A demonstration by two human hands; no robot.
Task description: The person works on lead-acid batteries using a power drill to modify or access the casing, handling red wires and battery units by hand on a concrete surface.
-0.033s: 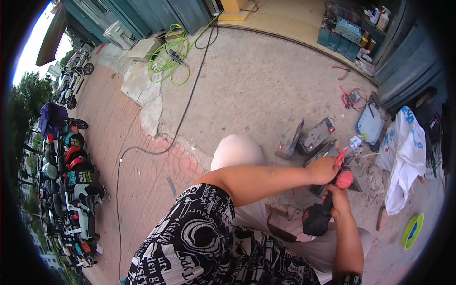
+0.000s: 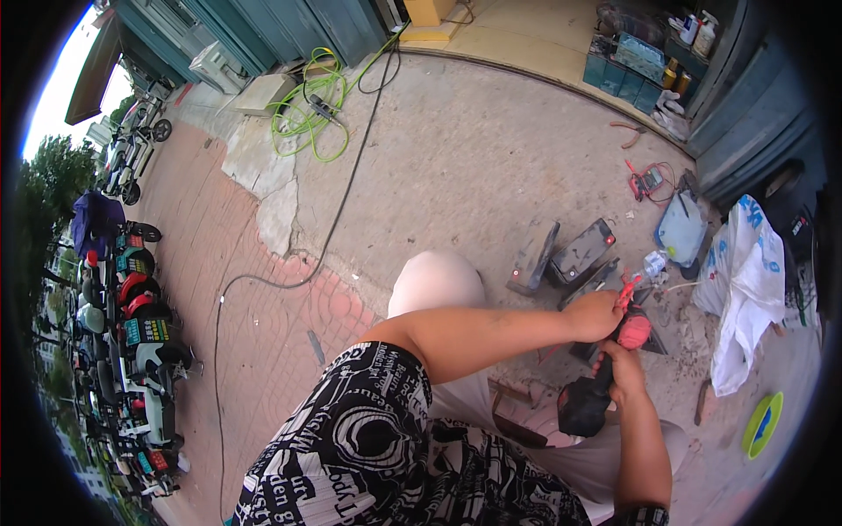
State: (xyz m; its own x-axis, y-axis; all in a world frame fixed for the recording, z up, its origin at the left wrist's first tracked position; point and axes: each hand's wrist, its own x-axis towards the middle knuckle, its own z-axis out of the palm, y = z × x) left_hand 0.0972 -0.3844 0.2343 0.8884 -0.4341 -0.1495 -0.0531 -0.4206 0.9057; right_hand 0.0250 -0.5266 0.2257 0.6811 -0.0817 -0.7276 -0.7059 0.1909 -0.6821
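My right hand (image 2: 624,373) is wrapped round the grip of a cordless drill (image 2: 634,331) with a red body and a black battery pack at its lower end. Just beyond the drill head, my left hand (image 2: 595,316) is closed on a small bright red piece (image 2: 627,291), whose exact kind I cannot make out. The drill's tip is hidden by my left hand. Beside my hands, on the concrete, lie black block-shaped batteries (image 2: 582,251); one dark casing (image 2: 535,259) stands to their left. A clear plastic bottle (image 2: 654,263) lies beyond the red piece.
A red multimeter (image 2: 647,181), pliers (image 2: 630,133), a blue container (image 2: 681,230) and a white sack (image 2: 745,294) lie at the right, with a green bowl (image 2: 763,426) nearer. A black cable (image 2: 326,250) crosses the ground beside a green hose coil (image 2: 307,114). Scooters (image 2: 145,351) line the left.
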